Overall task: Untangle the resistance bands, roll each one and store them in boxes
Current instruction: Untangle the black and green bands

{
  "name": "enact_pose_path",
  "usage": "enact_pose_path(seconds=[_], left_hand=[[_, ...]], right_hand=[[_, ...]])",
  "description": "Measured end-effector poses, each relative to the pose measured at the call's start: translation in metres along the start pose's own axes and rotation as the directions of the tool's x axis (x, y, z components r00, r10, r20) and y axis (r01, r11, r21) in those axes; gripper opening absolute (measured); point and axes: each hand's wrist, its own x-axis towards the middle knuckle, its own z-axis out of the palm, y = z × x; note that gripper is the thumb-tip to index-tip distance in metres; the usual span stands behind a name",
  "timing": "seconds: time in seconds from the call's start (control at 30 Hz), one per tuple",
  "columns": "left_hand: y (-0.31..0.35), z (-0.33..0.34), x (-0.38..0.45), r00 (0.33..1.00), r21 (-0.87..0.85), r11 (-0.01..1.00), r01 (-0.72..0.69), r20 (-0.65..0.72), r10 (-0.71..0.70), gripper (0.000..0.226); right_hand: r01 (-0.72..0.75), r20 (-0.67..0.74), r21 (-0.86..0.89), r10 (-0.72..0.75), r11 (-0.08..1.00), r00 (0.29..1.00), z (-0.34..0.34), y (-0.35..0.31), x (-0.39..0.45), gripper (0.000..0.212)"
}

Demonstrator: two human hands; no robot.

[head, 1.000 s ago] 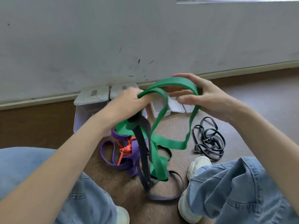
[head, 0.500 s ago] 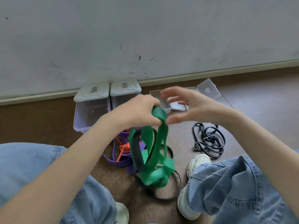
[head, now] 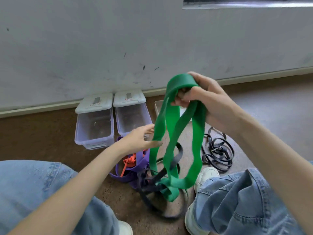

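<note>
Hanging from the raised right hand [head: 206, 99], which clasps its top fold with curled fingers, the green band [head: 176, 133] drops in long loops to the brown floor [head: 42, 133], where its lower end is caught in a dark band [head: 177, 156] beside the purple band [head: 135, 167] and a thin orange band [head: 129, 161]. The left hand [head: 140, 138] is loose with straight fingers, touching one green strand. Two lidded clear boxes [head: 94, 126] stand by the wall, and a black coil [head: 217, 152] lies apart on the right.

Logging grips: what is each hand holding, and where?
Right hand grips the green band at its top loop; left hand is open, holding nothing.
</note>
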Motion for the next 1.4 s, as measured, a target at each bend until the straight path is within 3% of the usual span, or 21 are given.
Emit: enact_pose_path(seconds=[0.1,0.17,0.23,0.33,0.4,0.47,0.5,0.53,0.6,0.63,0.7,0.77,0.87,0.93,1.0,1.07,1.13,1.23,1.3,1.37,1.4], left_hand=[[0.014,-0.001,0.002,0.991,-0.172,0.980,-0.098,-0.111,0.080,0.045],[0.024,0.010,0.001,0.990,-0.248,0.958,-0.141,-0.059,0.130,0.016],[0.026,0.022,-0.004,0.993,-0.300,0.947,-0.115,-0.028,0.112,0.016],[0.034,0.008,-0.005,0.998,-0.303,0.953,-0.011,-0.061,-0.008,0.019],[0.050,-0.026,-0.007,0.959,-0.455,0.887,-0.078,-0.276,-0.057,0.011],[0.071,-0.069,-0.018,0.893,-0.625,0.697,-0.351,-0.448,0.048,0.018],[0.080,-0.085,-0.025,0.860,-0.586,0.669,-0.457,-0.484,0.163,0.018],[0.087,-0.096,-0.032,0.843,-0.464,0.744,-0.481,-0.478,0.247,0.021],[0.085,-0.095,-0.033,0.885,-0.015,0.961,-0.275,-0.394,0.247,0.026],[0.079,-0.086,-0.031,0.937,0.203,0.974,-0.098,-0.311,0.159,0.026],[0.066,-0.056,-0.026,0.991,0.454,0.887,0.081,-0.128,-0.024,0.020],[0.062,-0.031,-0.018,1.000,0.498,0.867,0.013,-0.018,-0.005,0.026],[0.070,-0.033,-0.011,0.988,0.380,0.922,-0.068,-0.100,0.114,0.027],[0.066,-0.039,-0.010,0.968,0.312,0.946,-0.085,-0.199,0.153,0.025],[0.054,-0.034,-0.007,0.935,0.190,0.975,-0.118,-0.309,0.174,0.022],[0.036,-0.016,-0.003,0.930,0.039,0.990,-0.134,-0.340,0.139,0.015],[0.010,0.006,-0.001,0.981,-0.004,0.995,-0.096,-0.169,0.094,0.012],[-0.026,0.028,-0.008,0.984,0.106,0.993,0.053,0.165,-0.070,0.011],[-0.032,0.018,-0.008,0.990,0.009,0.997,0.072,0.123,-0.073,0.010],[-0.017,-0.008,-0.005,0.997,-0.162,0.986,0.046,-0.058,-0.056,0.012],[-0.005,-0.024,-0.005,0.981,-0.259,0.966,0.018,-0.181,-0.067,0.014]], right_hand=[[-0.022,0.032,0.067,0.020,0.998,0.999,0.001,0.000,-0.001,0.022],[-0.030,0.097,0.114,0.019,0.993,0.995,0.007,0.005,-0.005,0.023],[-0.020,0.107,0.167,0.002,0.986,0.994,0.009,0.005,-0.006,0.023],[0.012,-0.085,0.234,0.008,0.972,0.996,-0.002,0.001,-0.003,0.024],[0.009,-0.221,0.048,0.002,0.999,0.975,-0.018,0.000,-0.002,0.022],[-0.110,-0.233,-0.391,0.017,0.914,0.972,-0.028,0.003,-0.001,0.015],[-0.195,-0.194,-0.554,0.102,0.809,0.976,-0.031,0.006,-0.002,0.014],[-0.270,-0.130,-0.669,0.249,0.693,0.960,-0.032,0.009,-0.003,0.017],[-0.339,-0.032,-0.811,0.541,0.477,0.840,-0.029,0.019,-0.007,0.047],[-0.355,-0.023,-0.821,0.595,0.448,0.803,-0.027,0.022,-0.009,0.067],[-0.379,-0.044,-0.752,0.532,0.540,0.846,-0.023,0.023,-0.010,0.096],[-0.305,0.017,-0.715,0.451,0.629,0.892,-0.016,0.026,-0.010,0.100],[-0.218,0.117,-0.750,0.450,0.624,0.885,0.002,0.040,-0.009,0.071],[-0.170,0.064,-0.737,0.318,0.654,0.946,0.011,0.045,-0.007,0.036],[-0.145,-0.023,-0.661,0.173,0.736,0.985,0.013,0.038,-0.004,0.014],[-0.094,-0.041,-0.485,0.085,0.869,0.996,0.013,0.025,-0.003,0.008],[-0.031,-0.008,-0.205,0.030,0.978,1.000,0.013,0.014,-0.005,0.009],[0.043,-0.044,0.140,-0.037,0.989,0.998,0.007,0.000,-0.007,0.018],[0.052,-0.123,0.091,-0.041,0.995,0.992,-0.003,-0.004,-0.006,0.020],[-0.044,-0.199,-0.274,-0.012,0.961,0.980,-0.016,-0.001,-0.004,0.017],[-0.136,-0.206,-0.488,0.037,0.862,0.978,-0.021,0.002,-0.003,0.012]])
